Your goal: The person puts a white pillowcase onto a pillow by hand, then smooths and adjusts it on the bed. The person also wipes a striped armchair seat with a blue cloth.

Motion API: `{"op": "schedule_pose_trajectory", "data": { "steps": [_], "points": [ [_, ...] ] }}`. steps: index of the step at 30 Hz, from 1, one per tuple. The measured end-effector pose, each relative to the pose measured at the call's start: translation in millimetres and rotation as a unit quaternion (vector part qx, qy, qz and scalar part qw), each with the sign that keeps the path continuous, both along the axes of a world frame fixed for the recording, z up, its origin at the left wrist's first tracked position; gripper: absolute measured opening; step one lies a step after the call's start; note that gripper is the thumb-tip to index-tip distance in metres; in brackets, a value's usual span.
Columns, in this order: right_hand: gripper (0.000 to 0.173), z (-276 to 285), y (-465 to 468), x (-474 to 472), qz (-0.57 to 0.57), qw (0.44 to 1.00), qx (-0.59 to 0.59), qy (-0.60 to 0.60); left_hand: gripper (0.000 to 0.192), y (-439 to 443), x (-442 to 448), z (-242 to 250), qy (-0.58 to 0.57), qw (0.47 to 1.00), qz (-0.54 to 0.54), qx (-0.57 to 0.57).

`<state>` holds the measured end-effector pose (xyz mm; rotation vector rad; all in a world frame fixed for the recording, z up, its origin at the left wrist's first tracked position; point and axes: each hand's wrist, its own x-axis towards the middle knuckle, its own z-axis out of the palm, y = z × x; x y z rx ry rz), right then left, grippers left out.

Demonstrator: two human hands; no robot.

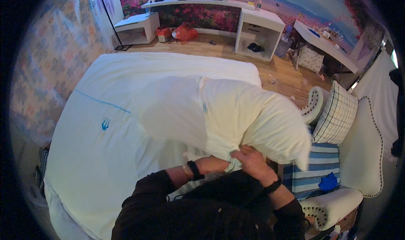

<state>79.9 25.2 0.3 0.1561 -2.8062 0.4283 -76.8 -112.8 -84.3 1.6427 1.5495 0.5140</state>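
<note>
A plump white pillow (278, 126), partly inside a white pillowcase (177, 107), stretches over the near right part of the bed. Fingers of my right hand (251, 161) grip the bunched fabric near the pillow's lower edge. My left hand (221, 164) is at the same gathered cloth, just to the left, its fingers mostly hidden by the fabric. Beneath the pillowcase lies a white sheet (104, 157) with a blue line and a small blue emblem, covering the mattress.
To the right stands a cream studded armchair (364, 164) with a checked cushion (337, 113), a striped blue seat and a blue cloth (328, 181). White desks (262, 15) line the far wall, with red bags (185, 32) on the wooden floor. A patterned curtain (57, 50) hangs at left.
</note>
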Motion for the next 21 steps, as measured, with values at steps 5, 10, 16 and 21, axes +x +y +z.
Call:
{"op": "schedule_pose_trajectory", "data": {
  "steps": [5, 10, 16, 21],
  "points": [
    [0.026, -98, -19, 11, -0.078, 0.988, 0.031, -0.127, 0.025, -47, 5, 20, -0.082, 0.991, -0.030, 0.104],
    [0.021, -44, -18, 24, -0.019, 0.940, -0.091, -0.327, 0.039, -27, -32, 71, 0.249, 0.816, 0.366, 0.372],
    [0.031, 23, 6, -9, -0.145, 0.985, -0.008, 0.093, 0.048, -5, -61, 61, 0.299, 0.786, 0.472, 0.266],
    [0.049, -6, 19, -9, -0.148, 0.989, -0.020, 0.024, 0.026, 27, -53, 69, 0.143, 0.864, 0.402, 0.266]
  ]
}}
